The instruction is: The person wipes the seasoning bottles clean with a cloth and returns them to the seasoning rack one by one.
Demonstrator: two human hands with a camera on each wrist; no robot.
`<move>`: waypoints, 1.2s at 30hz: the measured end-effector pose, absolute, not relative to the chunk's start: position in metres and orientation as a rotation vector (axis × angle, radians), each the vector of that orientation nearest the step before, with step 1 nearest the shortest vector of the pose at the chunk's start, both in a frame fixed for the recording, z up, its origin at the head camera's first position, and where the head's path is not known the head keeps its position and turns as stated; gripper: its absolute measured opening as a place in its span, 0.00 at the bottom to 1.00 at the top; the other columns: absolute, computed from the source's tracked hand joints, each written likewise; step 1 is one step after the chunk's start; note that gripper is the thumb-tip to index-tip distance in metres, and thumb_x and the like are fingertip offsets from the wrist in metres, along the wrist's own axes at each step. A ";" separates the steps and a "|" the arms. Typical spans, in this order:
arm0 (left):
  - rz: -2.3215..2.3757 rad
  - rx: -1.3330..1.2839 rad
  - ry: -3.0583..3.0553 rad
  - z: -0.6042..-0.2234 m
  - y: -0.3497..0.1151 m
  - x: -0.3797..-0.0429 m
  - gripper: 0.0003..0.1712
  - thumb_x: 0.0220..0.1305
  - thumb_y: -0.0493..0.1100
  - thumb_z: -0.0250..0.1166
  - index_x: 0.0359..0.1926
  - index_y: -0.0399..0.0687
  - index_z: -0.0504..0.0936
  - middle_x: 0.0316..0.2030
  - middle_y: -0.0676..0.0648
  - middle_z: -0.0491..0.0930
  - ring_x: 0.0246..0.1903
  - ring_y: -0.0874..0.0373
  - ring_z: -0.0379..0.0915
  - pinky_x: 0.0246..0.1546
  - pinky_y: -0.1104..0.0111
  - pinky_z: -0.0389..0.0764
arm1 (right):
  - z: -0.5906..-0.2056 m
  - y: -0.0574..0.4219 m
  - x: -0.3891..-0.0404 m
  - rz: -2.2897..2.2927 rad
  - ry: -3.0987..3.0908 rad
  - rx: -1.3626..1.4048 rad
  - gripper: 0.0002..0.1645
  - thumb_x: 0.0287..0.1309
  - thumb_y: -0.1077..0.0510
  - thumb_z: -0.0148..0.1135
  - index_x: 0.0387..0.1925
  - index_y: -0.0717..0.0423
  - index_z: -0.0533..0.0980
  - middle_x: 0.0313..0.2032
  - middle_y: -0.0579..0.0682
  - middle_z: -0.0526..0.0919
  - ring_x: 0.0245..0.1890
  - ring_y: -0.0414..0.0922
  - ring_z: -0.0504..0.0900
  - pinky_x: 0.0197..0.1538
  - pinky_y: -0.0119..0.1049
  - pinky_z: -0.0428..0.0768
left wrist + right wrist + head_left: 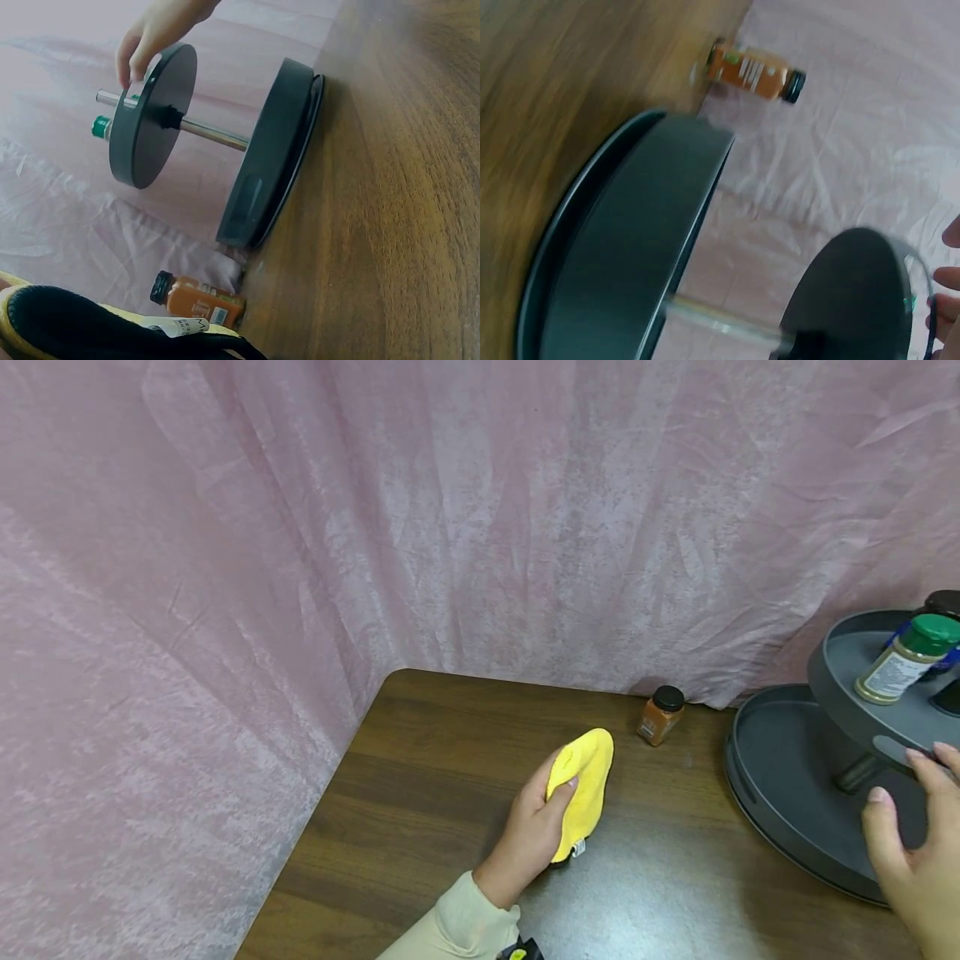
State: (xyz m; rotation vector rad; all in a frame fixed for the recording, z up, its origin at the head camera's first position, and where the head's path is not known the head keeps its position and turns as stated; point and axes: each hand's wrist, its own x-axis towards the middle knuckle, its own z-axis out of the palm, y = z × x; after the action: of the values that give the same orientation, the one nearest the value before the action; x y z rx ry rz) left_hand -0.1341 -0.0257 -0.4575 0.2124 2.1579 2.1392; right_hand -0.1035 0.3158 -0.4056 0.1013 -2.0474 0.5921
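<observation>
My left hand (528, 827) grips a folded yellow cloth pad (588, 785), thumb on its near face. A white tag hangs from the pad's lower edge, and its dark side shows in the left wrist view. My right hand (926, 852) is at the upper tier (847, 668) of a dark grey two-tier round tray. Its fingertips touch the rim by the handle slot, with the thumb spread apart. A green-capped seasoning bottle (896, 668) stands on that tier. Behind the green-capped bottle, a dark-lidded jar (942, 603) is partly hidden.
An orange spice bottle with a black cap (660, 717) stands near the back edge of the wooden table (427, 760), left of the tray. The wide lower tier (787, 760) rests on the table. Pink curtains (487, 527) hang behind and to the left.
</observation>
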 end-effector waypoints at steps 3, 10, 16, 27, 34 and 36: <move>2.139 0.210 2.158 -0.458 -0.026 -0.134 0.27 0.76 0.45 0.54 0.74 0.58 0.67 0.66 0.46 0.76 0.60 0.52 0.78 0.58 0.61 0.80 | -0.400 0.304 -0.109 0.550 -2.060 0.162 0.40 0.70 0.41 0.47 0.49 0.81 0.76 0.63 0.76 0.71 0.69 0.71 0.64 0.77 0.61 0.53; 2.140 0.204 2.173 -0.457 -0.027 -0.134 0.27 0.76 0.46 0.54 0.73 0.58 0.68 0.65 0.46 0.77 0.58 0.52 0.79 0.57 0.63 0.81 | -0.388 0.295 -0.122 0.376 -2.185 0.213 0.40 0.67 0.41 0.44 0.44 0.77 0.79 0.63 0.75 0.72 0.65 0.74 0.67 0.75 0.65 0.53; 2.137 0.217 2.179 -0.457 -0.028 -0.135 0.27 0.76 0.45 0.54 0.73 0.57 0.67 0.65 0.46 0.76 0.59 0.52 0.79 0.57 0.62 0.81 | -0.383 0.290 -0.127 0.335 -2.336 0.165 0.42 0.65 0.36 0.40 0.46 0.73 0.79 0.67 0.71 0.69 0.67 0.71 0.65 0.78 0.62 0.50; 2.129 0.198 2.201 -0.455 -0.030 -0.134 0.27 0.76 0.45 0.54 0.73 0.56 0.67 0.64 0.45 0.78 0.57 0.52 0.80 0.57 0.61 0.81 | -0.387 0.282 -0.130 0.438 -2.311 0.202 0.34 0.63 0.43 0.49 0.49 0.70 0.79 0.66 0.70 0.72 0.75 0.64 0.60 0.79 0.62 0.46; 2.141 0.206 2.164 -0.453 -0.032 -0.134 0.24 0.78 0.48 0.52 0.71 0.62 0.68 0.61 0.48 0.79 0.55 0.55 0.81 0.54 0.64 0.82 | -0.415 0.268 -0.144 0.626 -2.314 0.312 0.27 0.62 0.52 0.58 0.55 0.68 0.78 0.62 0.70 0.75 0.74 0.63 0.62 0.80 0.54 0.52; 2.145 0.200 2.146 -0.453 -0.032 -0.134 0.23 0.78 0.49 0.52 0.70 0.63 0.69 0.59 0.48 0.80 0.53 0.56 0.81 0.52 0.65 0.83 | -0.426 0.263 -0.148 0.708 -2.366 0.290 0.26 0.62 0.57 0.61 0.58 0.67 0.76 0.63 0.69 0.75 0.72 0.65 0.64 0.77 0.57 0.56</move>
State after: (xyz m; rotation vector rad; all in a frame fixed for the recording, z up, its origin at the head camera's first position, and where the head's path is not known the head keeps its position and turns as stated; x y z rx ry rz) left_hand -0.1345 -0.0323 -0.4526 0.2003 2.1465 2.1448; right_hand -0.1478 0.2633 -0.4259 0.2896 -2.3655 0.7080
